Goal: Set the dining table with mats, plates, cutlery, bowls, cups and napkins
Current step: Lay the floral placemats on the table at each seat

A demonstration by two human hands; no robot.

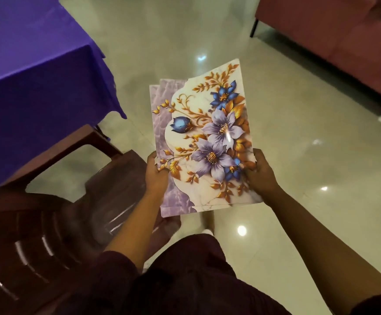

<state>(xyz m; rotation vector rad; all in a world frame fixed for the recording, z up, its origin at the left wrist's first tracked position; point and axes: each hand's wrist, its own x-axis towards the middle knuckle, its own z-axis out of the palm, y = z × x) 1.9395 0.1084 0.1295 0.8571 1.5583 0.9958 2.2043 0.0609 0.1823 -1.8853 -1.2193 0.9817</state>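
I hold a small stack of glossy table mats [204, 142] printed with purple and blue flowers and gold leaves, out in front of me above the floor. My left hand [157, 176] grips the stack's left edge, thumb on top. My right hand [261, 172] grips the right edge near the lower corner. The edges of the lower mats stick out at the left side. The dining table [32, 71], draped in a purple cloth, stands at the upper left, apart from the mats.
A dark brown plastic chair [55, 201] stands at the lower left, between me and the table. A pink sofa [334, 35] fills the upper right. Shiny pale floor tiles [298, 155] lie under and beyond the mats.
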